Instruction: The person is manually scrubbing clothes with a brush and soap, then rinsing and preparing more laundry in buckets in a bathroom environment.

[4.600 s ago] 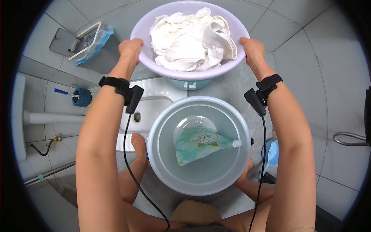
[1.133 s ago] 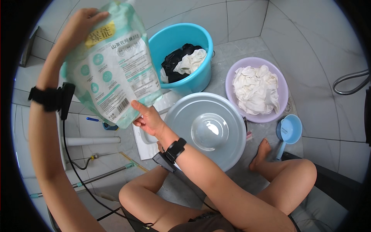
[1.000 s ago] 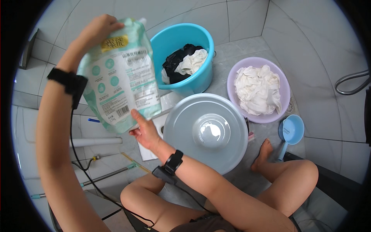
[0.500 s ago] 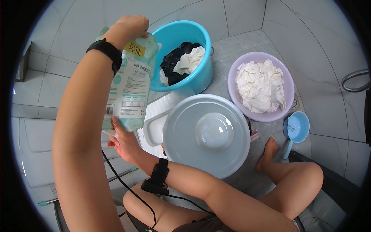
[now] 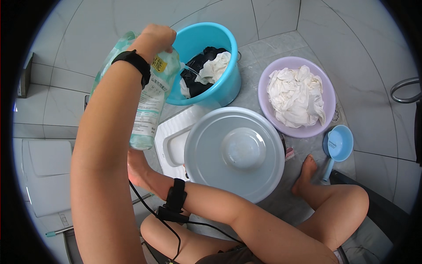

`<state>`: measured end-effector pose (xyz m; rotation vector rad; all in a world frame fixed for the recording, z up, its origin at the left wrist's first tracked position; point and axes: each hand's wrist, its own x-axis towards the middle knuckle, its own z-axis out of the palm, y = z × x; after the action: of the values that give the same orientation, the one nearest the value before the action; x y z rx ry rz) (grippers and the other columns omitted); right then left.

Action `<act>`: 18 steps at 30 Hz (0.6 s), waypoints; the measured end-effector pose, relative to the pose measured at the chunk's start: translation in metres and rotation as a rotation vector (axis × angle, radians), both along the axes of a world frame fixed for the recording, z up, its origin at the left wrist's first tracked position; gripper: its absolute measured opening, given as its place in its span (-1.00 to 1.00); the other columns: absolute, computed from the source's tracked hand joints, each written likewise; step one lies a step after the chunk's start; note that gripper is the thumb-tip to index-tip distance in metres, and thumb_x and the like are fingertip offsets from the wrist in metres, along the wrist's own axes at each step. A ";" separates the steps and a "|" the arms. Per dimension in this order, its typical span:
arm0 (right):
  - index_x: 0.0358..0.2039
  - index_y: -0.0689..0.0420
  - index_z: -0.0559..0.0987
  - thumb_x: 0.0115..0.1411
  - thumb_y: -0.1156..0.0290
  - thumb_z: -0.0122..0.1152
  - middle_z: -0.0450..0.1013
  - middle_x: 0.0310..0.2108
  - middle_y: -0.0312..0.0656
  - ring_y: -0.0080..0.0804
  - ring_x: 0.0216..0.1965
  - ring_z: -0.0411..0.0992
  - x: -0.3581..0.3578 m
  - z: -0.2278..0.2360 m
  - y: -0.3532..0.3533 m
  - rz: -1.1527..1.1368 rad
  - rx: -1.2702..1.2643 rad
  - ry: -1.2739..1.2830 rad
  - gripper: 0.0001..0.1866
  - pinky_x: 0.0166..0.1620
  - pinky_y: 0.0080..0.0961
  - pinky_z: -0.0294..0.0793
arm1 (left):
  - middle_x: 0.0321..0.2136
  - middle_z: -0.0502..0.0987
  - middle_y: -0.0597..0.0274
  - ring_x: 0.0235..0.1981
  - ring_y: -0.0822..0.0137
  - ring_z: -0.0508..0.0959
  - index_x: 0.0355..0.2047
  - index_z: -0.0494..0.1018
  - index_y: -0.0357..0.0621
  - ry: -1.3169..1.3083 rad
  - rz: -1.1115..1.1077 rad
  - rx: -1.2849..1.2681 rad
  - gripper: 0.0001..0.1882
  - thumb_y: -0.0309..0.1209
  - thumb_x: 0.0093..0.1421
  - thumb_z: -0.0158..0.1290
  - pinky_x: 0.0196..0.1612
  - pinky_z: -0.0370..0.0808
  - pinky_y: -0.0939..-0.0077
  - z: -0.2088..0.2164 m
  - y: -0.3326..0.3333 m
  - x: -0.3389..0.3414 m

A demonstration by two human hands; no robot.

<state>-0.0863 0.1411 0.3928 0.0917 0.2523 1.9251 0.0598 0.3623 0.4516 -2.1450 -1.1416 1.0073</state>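
A soft green-and-white refill pouch [image 5: 149, 112] hangs tilted over the left rim of the bright blue bucket [image 5: 235, 83]. My left hand [image 5: 158, 37] is closed on its upper end. From the spout beside the bucket's rim, a thin clear streak runs down toward the clothes. Black cloth [image 5: 193, 79] and white cloth [image 5: 215, 69] lie bunched inside the bucket. My right hand [image 5: 143, 169] is at the pouch's lower end, its fingers hidden behind my left forearm. Both wrists wear black bands.
A big translucent grey basin [image 5: 206, 176] stands in front of me. Right of it are a lilac basin [image 5: 265, 99] with white clothes [image 5: 296, 97] and a blue dipper [image 5: 339, 143]. A white squat toilet [image 5: 165, 152] is partly under the grey basin. Dark cables hang near my right wrist.
The pouch has turned and tipped toward the bucket, and a clear streak now shows at its spout. My left hand has shifted slightly right and down; my right fingers have gone out of sight.
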 end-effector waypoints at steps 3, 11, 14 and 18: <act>-0.52 -0.02 0.35 0.15 0.08 0.02 0.12 -0.72 -0.48 -0.71 -0.77 -0.04 -0.002 -0.004 0.000 0.013 0.023 -0.030 -0.73 -0.67 -0.68 -0.06 | -0.35 0.53 0.22 -0.27 0.22 0.53 -0.31 0.50 -0.01 -0.023 -0.023 0.009 -0.72 -0.22 -0.05 0.14 -0.23 0.47 0.38 0.001 0.002 -0.005; -0.33 0.08 0.35 0.14 0.13 0.02 0.21 -0.62 -0.45 -0.73 -0.71 0.11 0.032 -0.010 0.017 0.023 0.187 -0.181 -0.72 -0.66 -0.66 0.28 | -0.34 0.53 0.18 -0.27 0.15 0.52 -0.33 0.49 -0.06 -0.173 -0.025 0.259 -0.75 -0.28 -0.04 0.10 -0.23 0.46 0.35 0.025 0.025 -0.036; -0.20 0.11 0.32 0.12 0.13 0.04 0.29 -0.48 -0.37 -0.68 -0.57 0.23 0.044 -0.004 0.021 0.051 0.174 -0.303 -0.64 -0.61 -0.59 0.41 | -0.41 0.52 0.14 -0.35 0.13 0.51 -0.45 0.50 -0.11 -0.189 -0.129 0.310 -0.81 -0.27 0.02 0.04 -0.31 0.44 0.30 0.030 0.037 -0.061; -0.12 0.12 0.31 0.11 0.16 0.04 0.32 -0.33 -0.29 -0.64 -0.46 0.28 0.042 -0.010 0.015 0.118 0.227 -0.365 -0.61 -0.63 -0.59 0.39 | -0.42 0.51 0.13 -0.36 0.11 0.51 -0.45 0.51 -0.11 -0.211 0.000 0.293 -0.79 -0.25 0.04 0.03 -0.32 0.43 0.28 0.028 0.034 -0.068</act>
<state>-0.0439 0.1564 0.3823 -0.1267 -0.2100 2.0405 -0.0086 0.3964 0.4794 -2.0459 -1.2978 0.5793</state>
